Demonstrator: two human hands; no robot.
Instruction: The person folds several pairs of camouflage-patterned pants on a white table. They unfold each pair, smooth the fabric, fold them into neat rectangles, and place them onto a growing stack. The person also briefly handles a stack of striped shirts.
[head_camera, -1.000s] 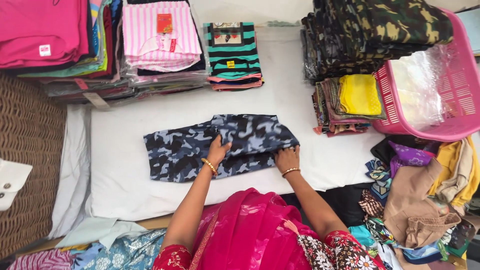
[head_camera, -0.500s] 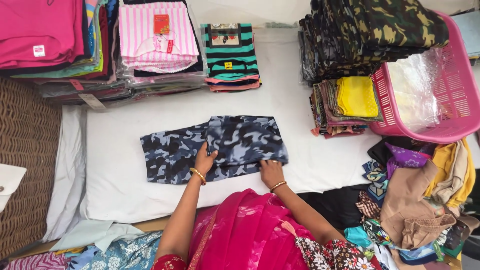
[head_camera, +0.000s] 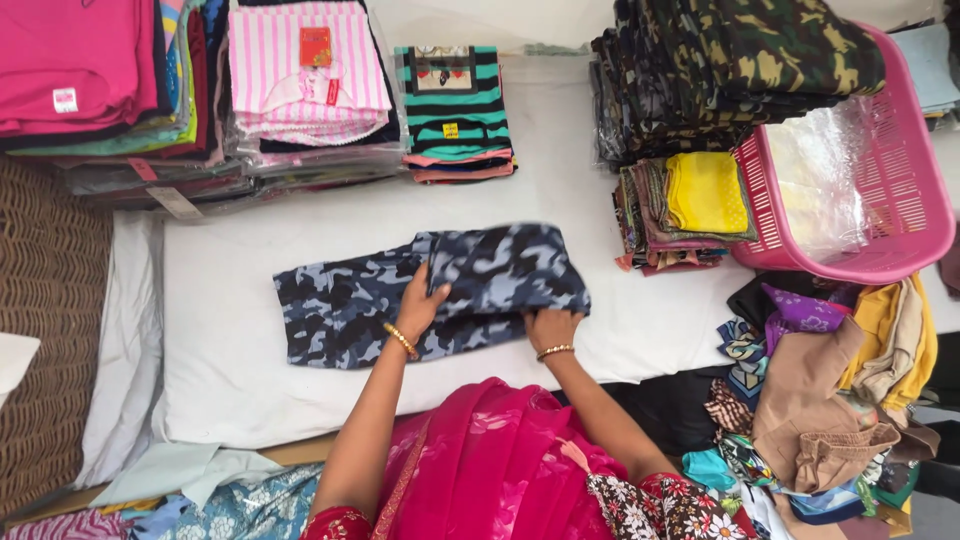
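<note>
Stacks (head_camera: 130, 90) of folded clothes sit up-left of the camouflage garment (head_camera: 430, 295), which lies mid-sheet (head_camera: 220, 370). Left hand (head_camera: 420, 305) pins its fold, fingers spread; right hand (head_camera: 550, 325) pinches the near flap. If that pinch slipped, the fold would likely flop open. Right of it stand a pink basket (head_camera: 900, 200) and a loose heap (head_camera: 820, 410).

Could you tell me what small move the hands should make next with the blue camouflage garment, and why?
Probably carry the right-hand part on across to the left. The right hand grips the lower edge of the blue camouflage garment, whose right part is raised and blurred, while the left hand presses at its middle like a fold line. The left part lies flat on the white sheet.
</note>
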